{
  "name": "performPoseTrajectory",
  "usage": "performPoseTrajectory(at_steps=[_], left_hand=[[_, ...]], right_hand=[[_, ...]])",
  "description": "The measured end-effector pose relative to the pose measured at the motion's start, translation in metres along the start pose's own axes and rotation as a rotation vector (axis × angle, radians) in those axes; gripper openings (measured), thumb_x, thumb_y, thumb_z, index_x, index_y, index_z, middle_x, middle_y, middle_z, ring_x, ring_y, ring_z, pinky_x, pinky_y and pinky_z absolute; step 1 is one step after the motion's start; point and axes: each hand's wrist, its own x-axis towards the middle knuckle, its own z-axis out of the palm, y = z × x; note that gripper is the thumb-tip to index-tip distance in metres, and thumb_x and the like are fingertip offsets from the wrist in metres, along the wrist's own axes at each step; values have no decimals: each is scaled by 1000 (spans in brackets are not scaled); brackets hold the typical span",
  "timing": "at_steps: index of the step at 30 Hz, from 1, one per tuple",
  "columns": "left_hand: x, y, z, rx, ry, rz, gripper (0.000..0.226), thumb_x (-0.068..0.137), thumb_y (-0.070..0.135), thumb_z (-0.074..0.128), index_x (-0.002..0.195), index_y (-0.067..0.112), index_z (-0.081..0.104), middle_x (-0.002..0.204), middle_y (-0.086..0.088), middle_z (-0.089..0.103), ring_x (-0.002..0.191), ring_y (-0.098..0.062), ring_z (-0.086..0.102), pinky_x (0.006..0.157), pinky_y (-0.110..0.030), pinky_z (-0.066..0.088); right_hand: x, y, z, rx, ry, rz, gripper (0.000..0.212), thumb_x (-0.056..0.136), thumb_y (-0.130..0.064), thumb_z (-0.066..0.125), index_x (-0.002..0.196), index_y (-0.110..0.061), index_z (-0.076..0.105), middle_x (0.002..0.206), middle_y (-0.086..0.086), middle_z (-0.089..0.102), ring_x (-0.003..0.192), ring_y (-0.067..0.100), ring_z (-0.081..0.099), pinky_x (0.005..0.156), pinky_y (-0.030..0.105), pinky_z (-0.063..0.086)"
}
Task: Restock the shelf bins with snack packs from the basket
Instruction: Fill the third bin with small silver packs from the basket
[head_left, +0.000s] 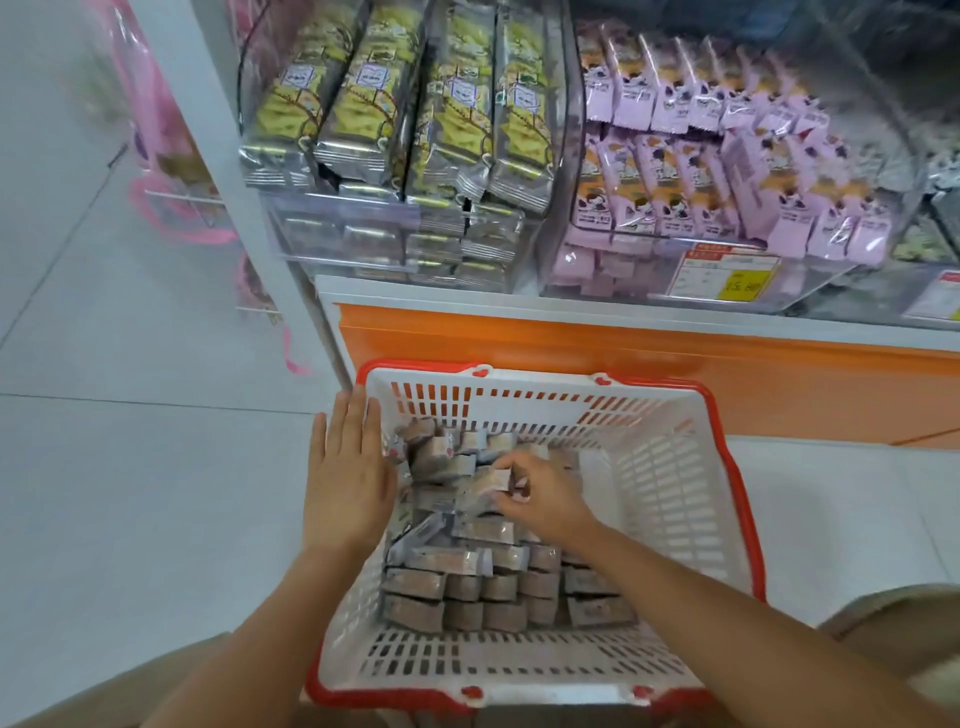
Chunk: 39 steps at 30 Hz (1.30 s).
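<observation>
One snack pack (485, 480) is pinched between the curled thumb and fingertips of the right hand (543, 496), in the middle of the basket (670, 483). The left hand (347, 478) lies flat, fingers straight, against the basket's left rim and holds nothing. One white, red-rimmed basket contains brown packs (467, 587): two tidy near rows and a loose heap beyond, total not countable. On the far side stand two clear shelf bins. The left bin (337, 228) holds four columns of yellow packs (374, 104). The right bin (623, 273) holds lilac packs (675, 171).
</observation>
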Motion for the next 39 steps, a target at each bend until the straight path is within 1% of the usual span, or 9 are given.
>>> performPoseTrajectory(at_steps=[4,9,13,21,24,28,32,36,39], left_hand=[[13,50,-11,-298,-80,175,49,97,33,39,139,12,54,143,-11,53,135,-32,44,115,-44,29],[30,119,-34,-687,-221,269,45,104,34,44,148,24,41,144,0,50,131,-15,43,108,-30,35],[37,161,-51,-924,-257,312,31,105,22,43,135,25,49,131,3,55,121,-8,49,94,-9,37],[39,242,-88,-1342,-297,264,27,105,11,40,127,17,56,121,0,66,109,-7,62,94,-23,48],[42,266,-97,-1152,-164,410,22,105,16,45,123,23,55,119,1,61,110,-6,57,94,-25,44],[61,279,-105,-476,382,622,50,95,14,46,144,9,45,145,-9,44,139,-26,34,117,-41,23],[81,277,-98,-47,331,599,81,86,14,55,156,4,16,165,-13,11,153,-28,3,123,-47,-2],[86,273,-89,128,330,596,92,80,13,64,156,1,13,164,-15,7,152,-31,6,122,-48,1],[88,274,-87,158,331,587,93,79,13,65,156,1,14,164,-15,8,152,-31,7,122,-48,2]], right_hand=[[-13,-19,-55,200,123,-85,31,87,-20,72,112,-21,54,89,4,64,69,3,55,67,23,46],[-36,-47,-119,442,345,-199,37,84,-15,76,113,-13,53,74,2,60,64,11,54,62,24,45],[-62,-53,-156,509,445,-263,42,81,-14,78,114,-14,51,85,-4,69,78,11,64,73,24,49],[-117,-27,-194,237,542,-288,45,78,-14,81,114,-15,53,100,-5,63,83,10,60,70,31,51],[-134,-26,-219,269,646,-316,35,81,-7,77,108,-15,55,92,-3,62,76,7,56,68,21,48],[-147,-13,-279,228,898,-292,32,82,-8,77,103,-20,56,86,-4,60,72,6,55,67,17,45],[-133,10,-342,103,1025,-152,24,85,-14,73,103,-17,58,76,-3,55,64,4,51,64,20,47],[-98,25,-381,-134,994,21,22,84,-22,72,104,-19,64,81,0,58,71,15,55,68,34,50],[-76,27,-393,-270,943,105,21,84,-24,72,104,-15,69,82,3,61,74,18,54,65,28,39]])
